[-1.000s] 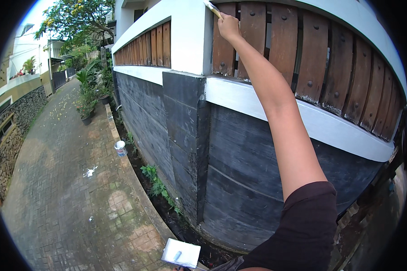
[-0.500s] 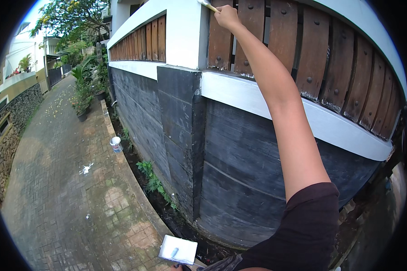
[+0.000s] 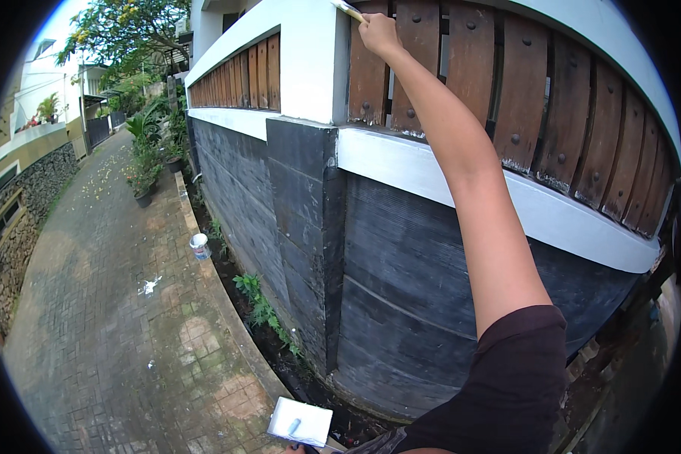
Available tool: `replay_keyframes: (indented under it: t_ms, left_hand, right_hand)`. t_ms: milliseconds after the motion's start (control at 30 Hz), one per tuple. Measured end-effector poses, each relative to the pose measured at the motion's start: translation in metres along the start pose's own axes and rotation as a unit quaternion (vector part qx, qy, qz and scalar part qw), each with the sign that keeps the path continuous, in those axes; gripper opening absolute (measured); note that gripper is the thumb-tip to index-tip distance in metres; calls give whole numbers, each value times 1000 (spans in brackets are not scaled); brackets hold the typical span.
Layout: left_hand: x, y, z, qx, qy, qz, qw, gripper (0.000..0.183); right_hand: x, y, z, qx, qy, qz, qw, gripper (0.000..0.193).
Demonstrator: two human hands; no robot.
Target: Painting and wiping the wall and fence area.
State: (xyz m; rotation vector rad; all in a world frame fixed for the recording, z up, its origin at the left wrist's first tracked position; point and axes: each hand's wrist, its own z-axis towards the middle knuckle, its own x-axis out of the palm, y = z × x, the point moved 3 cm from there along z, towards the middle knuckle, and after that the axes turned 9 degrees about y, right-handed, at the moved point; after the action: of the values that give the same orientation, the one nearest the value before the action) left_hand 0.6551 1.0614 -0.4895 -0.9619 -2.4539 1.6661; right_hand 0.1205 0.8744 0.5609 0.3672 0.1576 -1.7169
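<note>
Up high, the right hand has its grip clamped on a paintbrush, which slants up to the right edge of the white pillar, beside the brown slats. Low down, a sliver of the left hand shows just beside a white tray with a roller in it; whether that grip is closed, I cannot tell.

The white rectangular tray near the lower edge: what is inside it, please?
Inside the white rectangular tray lies a pale-blue cylinder, apparently a paint roller; the tray surface directly beneath it is covered.
</note>
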Motion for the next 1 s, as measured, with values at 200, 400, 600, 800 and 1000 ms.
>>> replay_keyframes:
  t_ms: [200,400,600,800,1000]
  left_hand:
    - [-4,-7,-26,-47,49,-105,992,31]
    - [-14,1,-23,-47,-14,42,998,32]
    - [-21,-22,-34,-43,-110,69,991,42]
    - [-14,-46,-61,-47,-91,24,994,33]
    - [-13,-70,-75,-55,-62,19,996,39]
  right_hand:
    - [-2,11,-14,33,66,18,997,29]
    - [0,5,-22,11,122,-40,992,31]
    - [9,-10,-42,1,145,-34,989,31]
    - [15,-4,-82,-8,186,-17,982,29]
    - [20,-12,-113,-18,215,-29,976,29]
